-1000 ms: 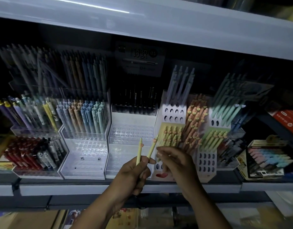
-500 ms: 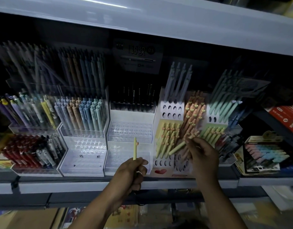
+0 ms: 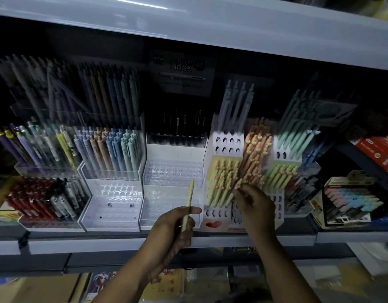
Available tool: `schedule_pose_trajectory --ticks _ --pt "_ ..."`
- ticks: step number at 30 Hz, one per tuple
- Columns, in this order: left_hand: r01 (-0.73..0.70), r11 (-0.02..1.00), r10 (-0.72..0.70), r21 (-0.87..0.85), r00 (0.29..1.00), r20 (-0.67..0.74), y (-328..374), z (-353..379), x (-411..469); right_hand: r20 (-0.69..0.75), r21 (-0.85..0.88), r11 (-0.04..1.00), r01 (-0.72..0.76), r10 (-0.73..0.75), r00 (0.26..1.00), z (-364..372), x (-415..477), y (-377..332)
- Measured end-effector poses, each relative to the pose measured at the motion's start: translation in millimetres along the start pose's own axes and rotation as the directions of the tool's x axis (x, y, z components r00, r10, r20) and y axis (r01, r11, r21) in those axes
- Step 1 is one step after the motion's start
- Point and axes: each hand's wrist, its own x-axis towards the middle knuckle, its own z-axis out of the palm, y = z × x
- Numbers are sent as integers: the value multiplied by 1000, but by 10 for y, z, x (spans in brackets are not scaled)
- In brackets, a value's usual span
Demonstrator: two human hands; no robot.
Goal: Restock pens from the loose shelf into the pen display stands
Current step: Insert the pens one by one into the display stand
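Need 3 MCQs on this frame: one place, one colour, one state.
1. Right hand is at: A red pens; B white holed stand; C top shelf.
2. Left hand's pen is: A yellow; B black; C blue.
3. That pen is: A slotted in a hole; B lying flat; C held upright.
Answers: 1 B, it reaches into that stand; 2 A, the barrel is pale yellow; 3 C, gripped at its lower end, tip up.
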Motion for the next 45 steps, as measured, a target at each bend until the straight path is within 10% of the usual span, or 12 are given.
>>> schedule_pose_trajectory --ticks 22,45 --pt "-247 933 288 263 949 -129 -35 -22 -10 40 -140 987 -84 91 995 58 -32 -7" --pt "-234 930 276 284 954 -118 12 0 5 125 11 1000 -2 1 992 -27 -190 -508"
